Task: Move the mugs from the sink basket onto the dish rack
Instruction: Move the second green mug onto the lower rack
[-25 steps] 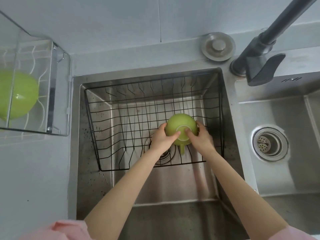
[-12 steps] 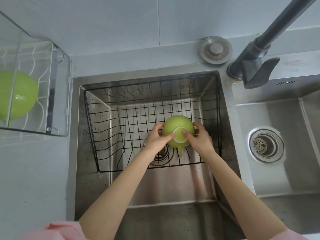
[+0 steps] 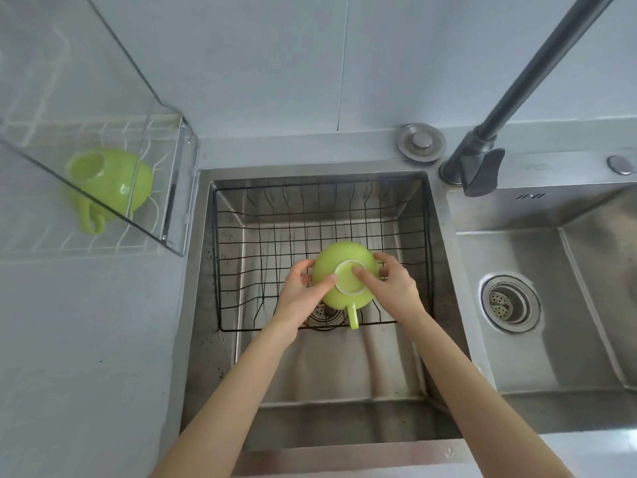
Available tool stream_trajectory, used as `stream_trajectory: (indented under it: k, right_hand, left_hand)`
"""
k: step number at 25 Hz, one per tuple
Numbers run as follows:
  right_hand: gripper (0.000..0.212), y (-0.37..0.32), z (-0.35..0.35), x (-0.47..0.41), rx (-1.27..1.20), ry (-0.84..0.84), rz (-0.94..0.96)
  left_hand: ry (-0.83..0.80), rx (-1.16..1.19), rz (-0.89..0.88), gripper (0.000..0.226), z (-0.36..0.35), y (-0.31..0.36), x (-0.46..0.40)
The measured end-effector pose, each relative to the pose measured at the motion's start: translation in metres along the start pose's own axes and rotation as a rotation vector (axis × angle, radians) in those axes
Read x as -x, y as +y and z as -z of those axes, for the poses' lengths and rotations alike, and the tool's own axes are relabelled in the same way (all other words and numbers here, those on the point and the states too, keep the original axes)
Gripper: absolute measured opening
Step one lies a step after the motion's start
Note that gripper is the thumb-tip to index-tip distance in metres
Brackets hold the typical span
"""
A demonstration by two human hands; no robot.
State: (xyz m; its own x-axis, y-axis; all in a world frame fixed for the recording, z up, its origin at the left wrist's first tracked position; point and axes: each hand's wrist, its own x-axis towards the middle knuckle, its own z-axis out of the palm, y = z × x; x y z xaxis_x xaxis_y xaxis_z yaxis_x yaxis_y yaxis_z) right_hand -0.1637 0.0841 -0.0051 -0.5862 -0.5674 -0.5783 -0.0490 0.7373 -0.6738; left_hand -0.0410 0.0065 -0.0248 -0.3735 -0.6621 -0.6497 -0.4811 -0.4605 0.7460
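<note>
A green mug (image 3: 339, 263) is upside down over the black wire sink basket (image 3: 241, 257), its handle pointing toward me. My left hand (image 3: 303, 288) grips its left side and my right hand (image 3: 393, 284) grips its right side, thumbs on the white base ring. A second green mug (image 3: 110, 182) lies upside down on the white wire dish rack (image 3: 51, 236) at the left, behind a clear panel.
The basket sits in the left steel sink bowl (image 3: 344, 374). A dark faucet (image 3: 479, 167) rises at the back right, with a round metal stopper (image 3: 422, 143) beside it. The right sink bowl has a drain strainer (image 3: 510, 303). Grey counter lies to the left.
Both hands keep hold of the mug, which has risen slightly within the basket. The camera view has tilted, showing more of the dish rack and its mug.
</note>
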Motion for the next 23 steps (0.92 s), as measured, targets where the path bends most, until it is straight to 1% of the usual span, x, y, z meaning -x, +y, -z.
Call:
stream_trajectory:
  k: [3,7,12,20,23]
  right_hand:
    - [0.054,-0.013,-0.009,0.033,-0.016,0.002,0.052]
    - [0.051,-0.024,-0.026,0.075,-0.058,-0.017,0.111]
    - [0.049,-0.031,-0.056,0.114,-0.059,-0.058,0.156]
    - [0.049,-0.053,-0.125,0.153,-0.063,-0.084,0.159]
    - [0.050,-0.070,-0.153,0.165,-0.075,-0.082,0.176]
  left_hand:
    - [0.025,0.008,-0.063,0.052,0.020,0.001,0.027]
    - [0.094,0.048,-0.151,0.049,0.051,-0.008,0.063]
    - [0.147,0.066,-0.214,0.049,0.091,-0.026,0.094]
    - [0.184,0.048,-0.226,0.048,0.172,-0.050,0.120]
    - [0.169,0.057,-0.240,0.054,0.210,-0.054,0.124]
